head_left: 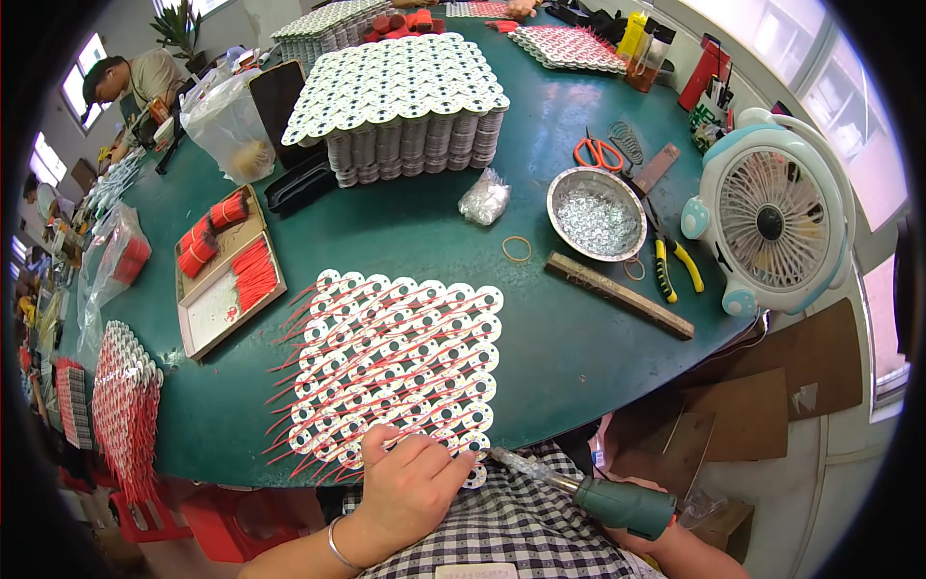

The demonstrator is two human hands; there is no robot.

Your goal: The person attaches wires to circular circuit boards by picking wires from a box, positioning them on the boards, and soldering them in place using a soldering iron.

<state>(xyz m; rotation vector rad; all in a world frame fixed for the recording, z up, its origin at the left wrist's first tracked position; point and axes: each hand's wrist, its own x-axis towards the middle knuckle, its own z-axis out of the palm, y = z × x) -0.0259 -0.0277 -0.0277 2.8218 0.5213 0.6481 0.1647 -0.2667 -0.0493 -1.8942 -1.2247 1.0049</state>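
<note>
A sheet of joined round white circuit boards [410, 362] lies on the green table in front of me, with thin red wires slanting across it and sticking out past its left edge. My left hand [415, 487] rests on the sheet's near edge, fingers bent and close together near the lower right corner; whatever is between the fingertips is hidden. In my right hand [632, 540] is a soldering iron [622, 504] with a green handle and metal barrel. Its tip reaches the sheet's near right corner, close to my left fingertips; contact cannot be made out.
A tall stack of white board sheets [415, 106] stands behind. Left is a cardboard tray [231, 275] with red wire bundles. To the right are a metal bowl [598, 214], a wooden bar [619, 294], pliers [675, 261], scissors [598, 152] and a fan [772, 217]. People sit far left.
</note>
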